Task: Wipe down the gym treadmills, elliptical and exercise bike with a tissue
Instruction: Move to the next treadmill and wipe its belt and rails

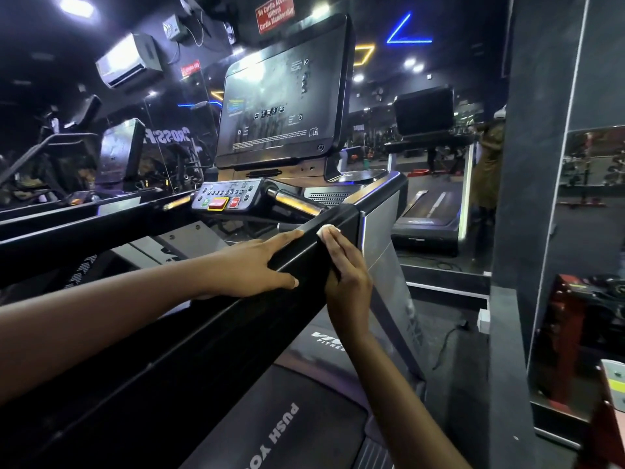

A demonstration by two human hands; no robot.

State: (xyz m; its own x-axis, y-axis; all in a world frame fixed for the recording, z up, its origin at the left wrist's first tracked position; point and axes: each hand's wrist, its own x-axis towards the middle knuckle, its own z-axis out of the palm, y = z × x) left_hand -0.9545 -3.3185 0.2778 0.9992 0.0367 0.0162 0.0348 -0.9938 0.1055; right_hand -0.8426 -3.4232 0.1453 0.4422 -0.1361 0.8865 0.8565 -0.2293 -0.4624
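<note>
Head view: right hand (345, 279), fingers straight, is pressing tissue (327, 229) against treadmill handrail (306, 260); left hand (253, 265) is lying flat, open, on same rail.

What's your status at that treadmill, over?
Left hand resting on handrail. Right hand pressing tissue flat against it. Nothing blocking the wipe.

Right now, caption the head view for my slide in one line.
Right hand presses a white tissue on the treadmill's black side rail; left hand rests on the rail.
</note>
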